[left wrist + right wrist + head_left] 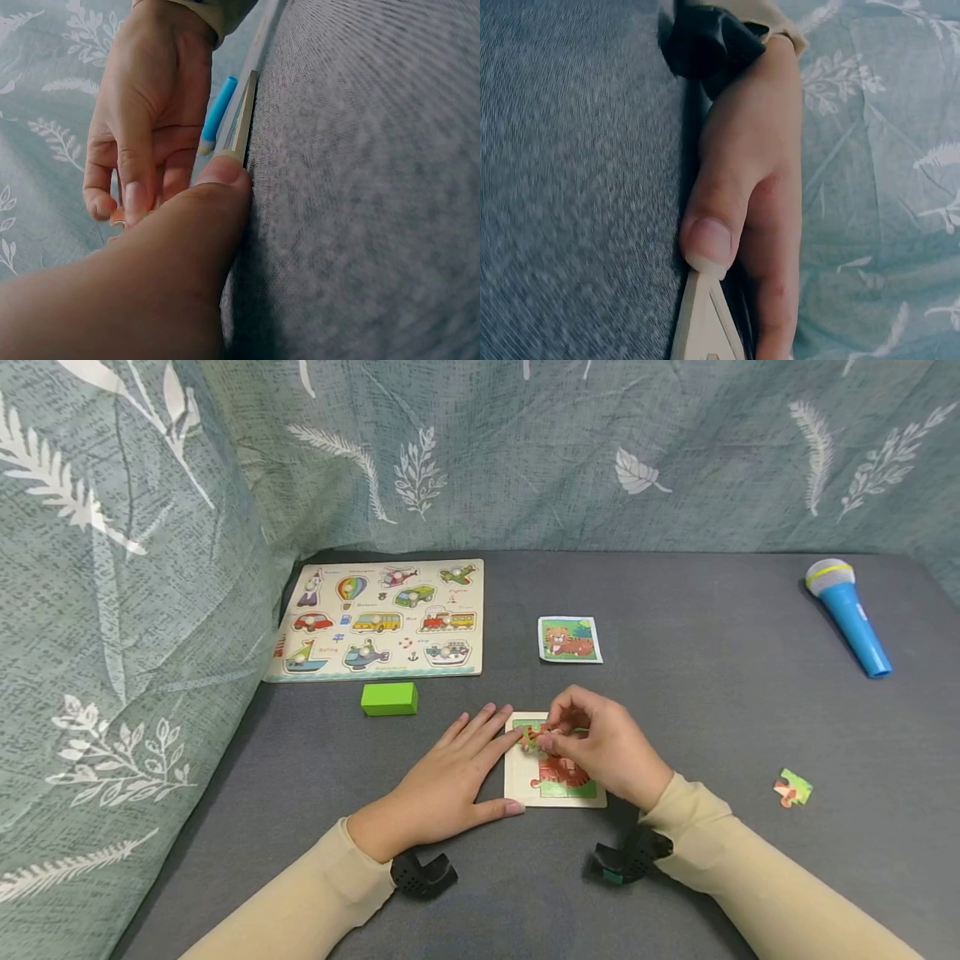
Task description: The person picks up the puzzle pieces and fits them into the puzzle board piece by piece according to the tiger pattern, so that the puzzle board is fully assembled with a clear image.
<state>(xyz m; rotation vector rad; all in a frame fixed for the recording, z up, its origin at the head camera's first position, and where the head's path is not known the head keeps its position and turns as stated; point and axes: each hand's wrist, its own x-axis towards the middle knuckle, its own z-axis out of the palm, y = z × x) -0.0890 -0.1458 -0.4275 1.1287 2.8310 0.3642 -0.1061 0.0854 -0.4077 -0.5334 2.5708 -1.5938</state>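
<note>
A small wooden puzzle tray [517, 781] lies on the dark table, partly filled with pieces showing an orange animal on green. My left hand [450, 772] lies spread with straight fingers along the tray's left side, index fingertip and thumb touching it. In the right wrist view the left thumb [711, 244] is against a corner of the tray [697, 319]. Over the tray's upper part, my right hand [615, 747] pinches an orange and green puzzle piece [529, 737] between thumb and fingers. The left wrist view shows this right hand [154, 105] too; its piece is mostly hidden there.
Another loose puzzle piece [793, 787] lies at the right. Behind the tray is a picture card [570, 640] of a tiger. A vehicle peg board [382, 618] and a green block [389, 699] sit at the left, a blue toy microphone [851, 618] at the far right.
</note>
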